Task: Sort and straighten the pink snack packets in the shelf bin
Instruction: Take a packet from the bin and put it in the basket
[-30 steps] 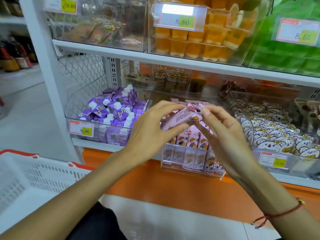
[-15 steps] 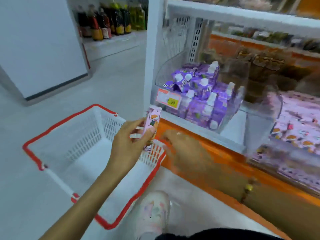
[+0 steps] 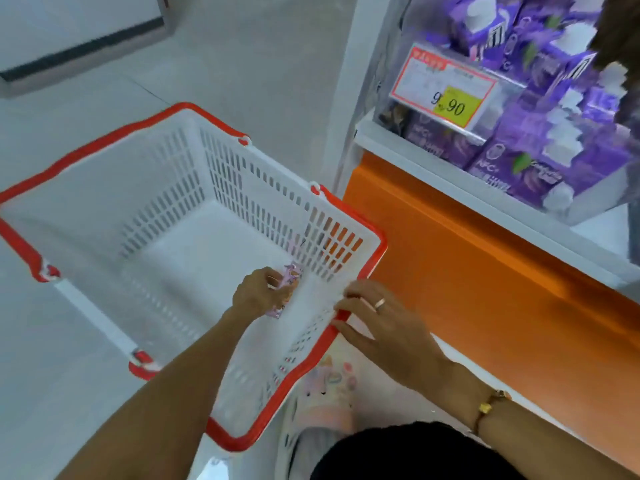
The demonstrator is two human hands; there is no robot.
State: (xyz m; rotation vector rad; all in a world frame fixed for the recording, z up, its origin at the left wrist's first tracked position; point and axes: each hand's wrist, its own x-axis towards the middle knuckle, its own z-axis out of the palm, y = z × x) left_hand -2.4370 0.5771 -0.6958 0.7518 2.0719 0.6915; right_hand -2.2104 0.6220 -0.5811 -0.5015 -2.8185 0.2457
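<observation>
While inside basket (image 3: 214,157), left hand (image 3: 254,294) gripping packet (image 3: 290,276)

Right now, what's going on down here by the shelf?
A person is crouched beside a store shelf, reaching into a white basket with a red rim that stands on the floor. The left hand holds a pink packet low inside the basket, near its bottom. The right hand rests flat on the basket's near rim, fingers spread, holding nothing. Apart from that packet, the basket looks empty. Purple cartons fill the bin on the shelf above, behind a 9.90 price tag.
</observation>
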